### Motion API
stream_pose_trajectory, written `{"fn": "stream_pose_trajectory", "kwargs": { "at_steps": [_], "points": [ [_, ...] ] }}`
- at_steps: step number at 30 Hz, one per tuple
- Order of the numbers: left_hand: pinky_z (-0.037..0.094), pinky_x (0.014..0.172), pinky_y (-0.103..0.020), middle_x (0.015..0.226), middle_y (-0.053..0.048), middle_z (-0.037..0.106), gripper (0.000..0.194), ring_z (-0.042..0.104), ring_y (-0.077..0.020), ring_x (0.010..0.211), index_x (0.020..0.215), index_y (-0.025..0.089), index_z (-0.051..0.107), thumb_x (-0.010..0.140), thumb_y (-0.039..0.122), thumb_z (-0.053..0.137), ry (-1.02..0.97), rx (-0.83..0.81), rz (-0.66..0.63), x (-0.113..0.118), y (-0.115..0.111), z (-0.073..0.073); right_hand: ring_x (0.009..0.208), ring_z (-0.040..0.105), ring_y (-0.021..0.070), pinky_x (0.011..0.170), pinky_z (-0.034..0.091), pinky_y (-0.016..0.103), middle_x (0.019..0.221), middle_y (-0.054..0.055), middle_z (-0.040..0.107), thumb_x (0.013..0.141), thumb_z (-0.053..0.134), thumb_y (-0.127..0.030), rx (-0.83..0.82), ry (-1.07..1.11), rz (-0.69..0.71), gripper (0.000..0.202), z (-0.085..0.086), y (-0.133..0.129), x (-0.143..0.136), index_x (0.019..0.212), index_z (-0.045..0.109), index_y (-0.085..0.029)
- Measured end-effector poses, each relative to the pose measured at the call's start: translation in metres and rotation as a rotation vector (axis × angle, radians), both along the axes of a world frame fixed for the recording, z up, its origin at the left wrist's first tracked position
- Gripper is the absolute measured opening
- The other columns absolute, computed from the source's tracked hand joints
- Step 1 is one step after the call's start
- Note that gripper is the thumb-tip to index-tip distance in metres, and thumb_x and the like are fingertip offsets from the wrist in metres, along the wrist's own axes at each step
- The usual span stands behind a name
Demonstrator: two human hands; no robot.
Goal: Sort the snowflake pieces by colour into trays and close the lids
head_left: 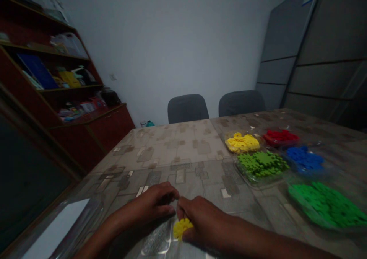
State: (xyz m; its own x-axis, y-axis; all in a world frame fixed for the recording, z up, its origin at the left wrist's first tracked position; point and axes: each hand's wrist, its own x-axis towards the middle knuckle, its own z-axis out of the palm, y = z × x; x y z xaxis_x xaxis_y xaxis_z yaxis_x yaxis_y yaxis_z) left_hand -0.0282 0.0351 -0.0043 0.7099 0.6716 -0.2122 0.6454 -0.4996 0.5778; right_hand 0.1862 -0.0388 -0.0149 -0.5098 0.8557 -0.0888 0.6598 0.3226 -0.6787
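Near the front of the table, my right hand (202,219) is closed on a yellow snowflake-shaped plastic piece (181,228), which sticks out below the fingers on the left. Close beside it, my left hand (160,199) has its thumb and fingers apart, with nothing visible between them. The fingertips of both hands come very near each other; whether they touch I cannot tell.
Clear tubs on the right of the patterned table (160,152) hold yellow pieces (242,142), red pieces (281,136), blue pieces (305,158), light green pieces (262,163) and green pieces (327,203). A clear tray (96,209) with a white sheet lies front left. Two chairs (187,109) stand behind.
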Motion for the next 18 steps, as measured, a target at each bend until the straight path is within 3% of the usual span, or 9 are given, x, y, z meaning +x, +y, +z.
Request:
{"fn": "stream_pose_trajectory", "kwargs": {
  "at_steps": [5, 9, 11, 14, 18],
  "points": [
    [0.045, 0.081, -0.032, 0.102, -0.002, 0.063, 0.024, 0.059, -0.0204, 0.09, 0.108, 0.024, 0.063, 0.084, 0.028, 0.061, 0.007, -0.006, 0.013, -0.002, 0.001, -0.001, 0.079, 0.061, 0.0176, 0.064, 0.041, 0.024, 0.089, 0.002, 0.067, 0.074, 0.069, -0.019, 0.099, -0.02, -0.069, 0.029, 0.022, 0.02, 0.026, 0.102, 0.062, -0.022],
    [0.046, 0.077, -0.03, 0.097, -0.001, 0.061, 0.025, 0.059, -0.0195, 0.087, 0.109, 0.024, 0.062, 0.084, 0.027, 0.061, 0.013, -0.025, 0.027, 0.0, 0.0, 0.001, 0.078, 0.059, 0.0172, 0.07, 0.044, 0.028, 0.083, 0.0, 0.064, 0.077, 0.069, -0.012, 0.206, -0.096, -0.279, 0.03, 0.047, 0.066, 0.081, 0.105, 0.06, -0.017],
    [0.046, 0.077, -0.03, 0.096, -0.001, 0.061, 0.025, 0.058, -0.0196, 0.087, 0.108, 0.024, 0.062, 0.083, 0.027, 0.061, 0.017, -0.023, 0.034, 0.0, 0.0, 0.001, 0.08, 0.06, 0.0174, 0.073, 0.049, 0.033, 0.09, 0.001, 0.063, 0.085, 0.066, -0.018, 0.234, -0.135, -0.43, 0.022, 0.056, 0.092, 0.114, 0.107, 0.06, -0.015],
    [0.045, 0.077, -0.03, 0.095, -0.001, 0.061, 0.024, 0.057, -0.0193, 0.087, 0.106, 0.025, 0.062, 0.082, 0.027, 0.061, 0.024, -0.01, 0.032, 0.001, 0.0, -0.001, 0.086, 0.063, 0.0182, 0.075, 0.054, 0.037, 0.106, 0.005, 0.063, 0.093, 0.06, -0.029, 0.218, -0.16, -0.629, 0.022, 0.059, 0.122, 0.158, 0.111, 0.06, -0.016],
    [0.044, 0.076, -0.03, 0.094, -0.001, 0.06, 0.024, 0.056, -0.0186, 0.084, 0.106, 0.025, 0.061, 0.082, 0.025, 0.06, 0.034, 0.003, 0.033, 0.002, 0.001, -0.003, 0.081, 0.066, 0.0164, 0.069, 0.057, 0.034, 0.104, 0.005, 0.066, 0.095, 0.059, -0.031, 0.108, -0.122, -0.739, 0.024, 0.052, 0.138, 0.194, 0.113, 0.06, -0.015]
  ]
}}
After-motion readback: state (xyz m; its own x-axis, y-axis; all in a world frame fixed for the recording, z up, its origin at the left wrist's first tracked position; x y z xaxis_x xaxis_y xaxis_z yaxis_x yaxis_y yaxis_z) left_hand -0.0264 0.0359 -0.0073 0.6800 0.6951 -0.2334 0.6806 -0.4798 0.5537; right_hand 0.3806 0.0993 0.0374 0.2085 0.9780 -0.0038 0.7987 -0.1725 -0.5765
